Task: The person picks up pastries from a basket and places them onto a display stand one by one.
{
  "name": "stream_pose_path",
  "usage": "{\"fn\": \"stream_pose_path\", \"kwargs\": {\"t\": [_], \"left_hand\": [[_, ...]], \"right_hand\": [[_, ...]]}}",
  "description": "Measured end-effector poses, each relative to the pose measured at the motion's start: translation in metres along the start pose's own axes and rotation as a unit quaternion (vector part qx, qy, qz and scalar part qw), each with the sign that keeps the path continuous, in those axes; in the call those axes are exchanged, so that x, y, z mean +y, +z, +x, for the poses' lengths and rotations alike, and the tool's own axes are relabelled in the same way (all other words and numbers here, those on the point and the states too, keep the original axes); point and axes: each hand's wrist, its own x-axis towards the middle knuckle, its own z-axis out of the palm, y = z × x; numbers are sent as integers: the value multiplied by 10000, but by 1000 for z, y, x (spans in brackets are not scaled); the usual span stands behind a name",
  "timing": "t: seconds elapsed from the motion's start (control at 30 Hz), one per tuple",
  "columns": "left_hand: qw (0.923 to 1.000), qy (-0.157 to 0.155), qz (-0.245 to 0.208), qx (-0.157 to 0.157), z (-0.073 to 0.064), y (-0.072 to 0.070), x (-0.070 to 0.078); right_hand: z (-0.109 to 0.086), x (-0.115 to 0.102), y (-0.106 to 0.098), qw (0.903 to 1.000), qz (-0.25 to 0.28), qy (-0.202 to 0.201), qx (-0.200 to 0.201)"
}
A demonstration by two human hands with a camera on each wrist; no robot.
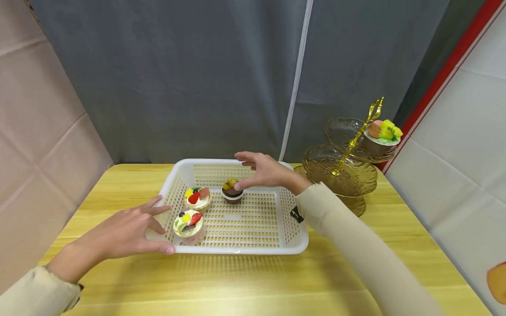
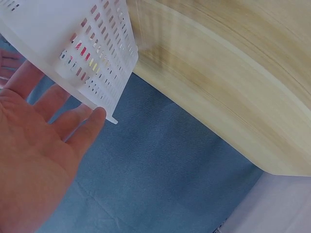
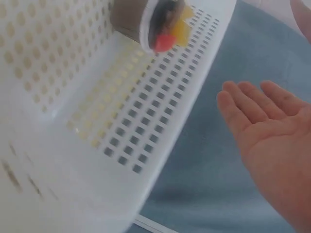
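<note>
My left hand (image 1: 128,230) lies at the left end of a white plastic basket (image 1: 261,250), fingers spread along its rim and thumb by the front left corner. In the left wrist view, the fingertips (image 2: 97,115) meet the basket's edge. My right hand (image 1: 269,171) reaches over the basket with thumb and fingers apart. Below its thumb sits a chocolate cupcake (image 1: 232,197) in a dark cup with yellow topping. From the right wrist view, the palm faces the basket, clear of the cupcake (image 3: 130,22). Two cream fruit cakes, a tart (image 1: 199,202) and a cupcake (image 1: 189,232), sit in the basket's left part.
A tiered amber stand (image 1: 336,169) with a gold handle rises at the back right. On its top tier sits a fruit-topped cupcake (image 1: 379,142). A black clip (image 1: 296,214) is on the basket's right side. Behind the wooden table (image 1: 237,285) hangs a grey curtain (image 1: 178,87).
</note>
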Motion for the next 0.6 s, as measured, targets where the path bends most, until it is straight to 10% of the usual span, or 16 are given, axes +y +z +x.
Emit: {"fn": "stream_pose_path", "kwargs": {"t": [0.6], "left_hand": [[10000, -44, -47, 9, 2, 1, -2]], "right_hand": [[18, 22, 22, 9976, -86, 612, -301]]}}
